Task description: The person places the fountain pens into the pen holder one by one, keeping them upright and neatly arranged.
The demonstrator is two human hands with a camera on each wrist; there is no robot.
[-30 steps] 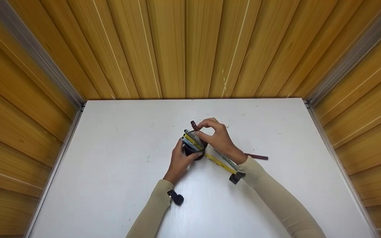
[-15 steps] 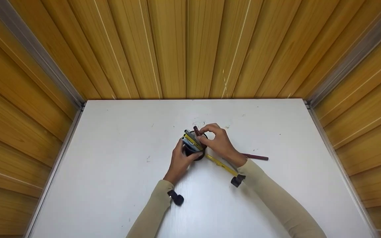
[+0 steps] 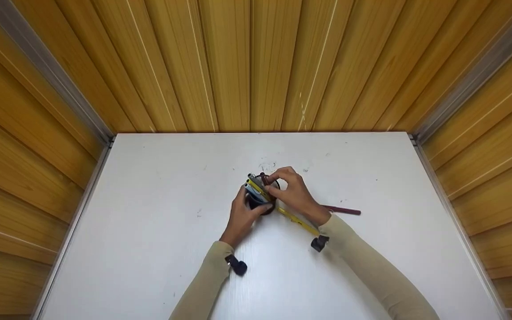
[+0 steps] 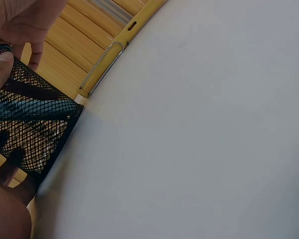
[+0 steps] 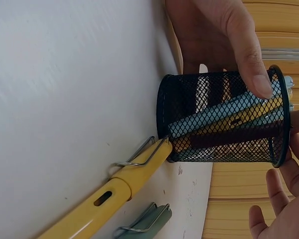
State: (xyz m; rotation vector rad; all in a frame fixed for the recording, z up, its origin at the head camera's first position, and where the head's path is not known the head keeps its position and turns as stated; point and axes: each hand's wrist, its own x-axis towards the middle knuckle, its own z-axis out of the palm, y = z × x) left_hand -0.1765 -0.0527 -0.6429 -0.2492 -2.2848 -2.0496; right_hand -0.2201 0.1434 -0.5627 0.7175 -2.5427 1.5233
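Observation:
A black mesh pen cup stands mid-table, with yellow, grey-blue and dark red pens leaning inside it. My left hand grips its side, thumb on the mesh. My right hand curls over the cup's mouth and pinches a dark red pen that is sunk deep in the cup. A yellow pen lies on the white table with its end against the cup's base. A grey clip pen lies beside it, hidden under my right hand in the head view.
Another dark red pen lies on the table to the right of my right wrist. Wood-panelled walls close in the table at the back and on both sides.
My right hand has come down and the dark red pen has sunk further into the cup. The left hand and the cup have stayed put.

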